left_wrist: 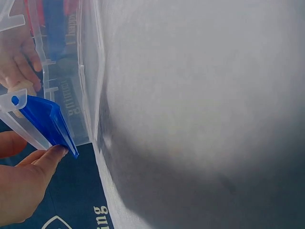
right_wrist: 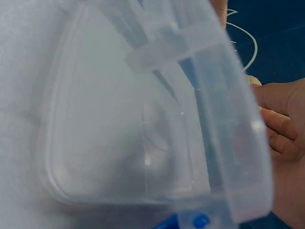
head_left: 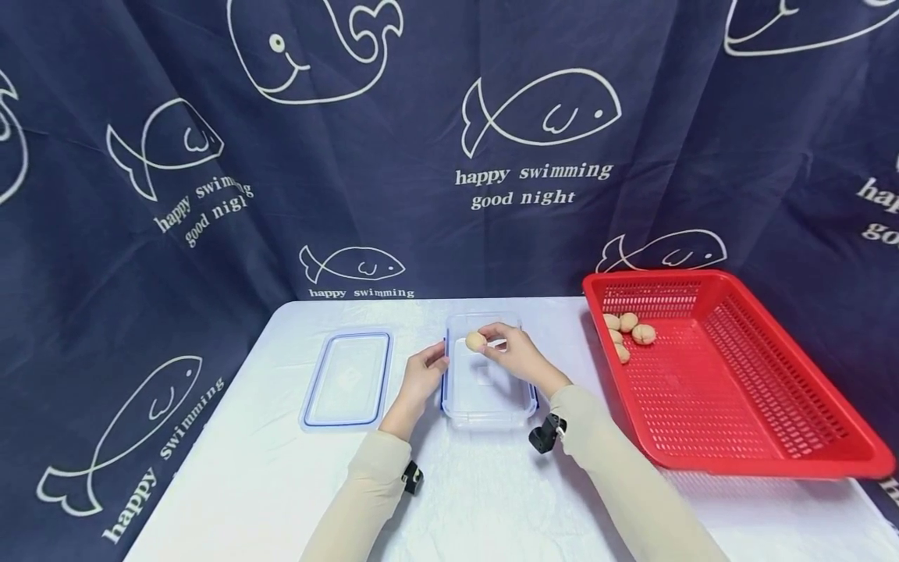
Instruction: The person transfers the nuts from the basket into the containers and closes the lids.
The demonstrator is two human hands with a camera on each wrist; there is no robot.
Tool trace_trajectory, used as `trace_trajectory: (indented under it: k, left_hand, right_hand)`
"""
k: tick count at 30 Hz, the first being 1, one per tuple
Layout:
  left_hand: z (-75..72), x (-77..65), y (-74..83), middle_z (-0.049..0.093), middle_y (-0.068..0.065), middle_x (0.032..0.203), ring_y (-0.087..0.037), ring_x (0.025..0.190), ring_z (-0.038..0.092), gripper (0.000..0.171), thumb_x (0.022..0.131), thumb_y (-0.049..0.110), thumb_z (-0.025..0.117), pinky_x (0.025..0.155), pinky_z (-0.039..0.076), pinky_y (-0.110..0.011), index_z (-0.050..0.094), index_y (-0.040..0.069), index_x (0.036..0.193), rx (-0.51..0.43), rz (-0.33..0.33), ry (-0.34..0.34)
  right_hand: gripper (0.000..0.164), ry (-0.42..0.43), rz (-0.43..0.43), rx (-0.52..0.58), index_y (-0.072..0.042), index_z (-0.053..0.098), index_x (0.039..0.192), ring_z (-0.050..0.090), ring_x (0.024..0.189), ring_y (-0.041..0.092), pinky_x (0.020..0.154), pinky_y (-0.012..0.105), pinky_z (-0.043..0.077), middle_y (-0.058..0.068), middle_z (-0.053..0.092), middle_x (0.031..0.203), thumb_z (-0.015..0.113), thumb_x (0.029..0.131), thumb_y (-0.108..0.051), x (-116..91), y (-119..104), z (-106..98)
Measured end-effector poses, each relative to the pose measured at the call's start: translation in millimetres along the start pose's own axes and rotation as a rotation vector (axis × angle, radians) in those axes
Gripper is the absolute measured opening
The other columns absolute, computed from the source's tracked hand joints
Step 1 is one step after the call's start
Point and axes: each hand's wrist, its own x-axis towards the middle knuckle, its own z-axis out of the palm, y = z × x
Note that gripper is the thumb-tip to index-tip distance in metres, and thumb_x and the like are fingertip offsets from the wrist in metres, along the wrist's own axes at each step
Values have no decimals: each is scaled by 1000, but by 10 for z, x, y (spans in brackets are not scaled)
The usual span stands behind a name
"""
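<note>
A clear plastic food container with blue side latches stands on the table, its top uncovered. At its left side, my left hand holds the wall, with a fingertip on a blue latch in the left wrist view. My right hand pinches a tan walnut between thumb and fingers, above the far part of the container. The right wrist view shows the container wall close up, with the right hand partly behind it. To the left lies the blue-edged clear lid.
A big red plastic basket occupies the table's right side. Several walnuts lie in its far left corner, some partly hidden by the rim. Behind the white table hangs a dark blue curtain with white fish drawings.
</note>
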Motion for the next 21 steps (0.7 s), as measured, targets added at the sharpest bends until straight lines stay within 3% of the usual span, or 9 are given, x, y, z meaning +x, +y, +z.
trace_trajectory:
  k: [5, 11, 21]
  left_hand:
    - [-3, 4, -3, 59, -21, 128, -31, 119, 56, 38, 95, 4, 56, 101, 47, -35, 54, -5, 131, 2, 1, 0]
    - [23, 13, 1, 56, -23, 132, -34, 123, 52, 38, 95, 1, 54, 105, 44, -39, 52, -5, 133, -1, -50, 0]
    - [18, 9, 16, 56, -23, 131, -34, 123, 53, 38, 95, 1, 54, 104, 44, -39, 52, -6, 133, 7, -33, 4]
  right_hand:
    - [30, -5, -4, -7, 7, 60, 117, 61, 104, 34, 87, 42, 54, 20, 66, 111, 65, 90, -5, 22, 54, 78]
    - [30, -2, -12, 8, 7, 60, 115, 62, 103, 35, 87, 45, 54, 20, 66, 110, 66, 89, -5, 15, 50, 129]
    - [30, -39, 2, -40, 9, 60, 115, 61, 103, 36, 88, 47, 54, 22, 66, 110, 66, 88, -4, 51, 19, 235]
